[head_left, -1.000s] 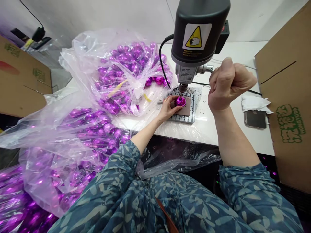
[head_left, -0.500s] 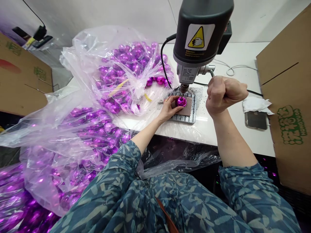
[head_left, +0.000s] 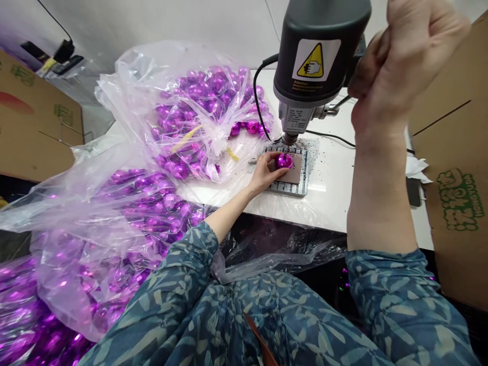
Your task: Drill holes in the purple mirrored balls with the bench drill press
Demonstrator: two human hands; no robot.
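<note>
Under the chuck of a black drill press point(head_left: 322, 51), a shiny purple ball point(head_left: 284, 160) rests on a brown pad point(head_left: 293, 175) over a slotted metal base point(head_left: 304, 187). My left hand point(head_left: 265, 173) grips the ball from its left side, thumb in front and fingers behind. At the upper right, my right hand point(head_left: 407, 66) is raised beside the motor housing, its fingers curled closed. It is near the press's lever, and what it holds is hidden inside the fist. Dark shavings lie around the base.
Clear plastic bags point(head_left: 141, 91) full of purple balls cover the left side. Cardboard boxes point(head_left: 457, 168) point(head_left: 38, 122) stand at both sides. A phone point(head_left: 414, 192) lies by white tissue point(head_left: 417, 168) at the right. A black cable crosses the white table point(head_left: 328, 203).
My right hand has moved up, to the right and closer to the camera, and now covers part of the right box. My left hand still holds the ball in place.
</note>
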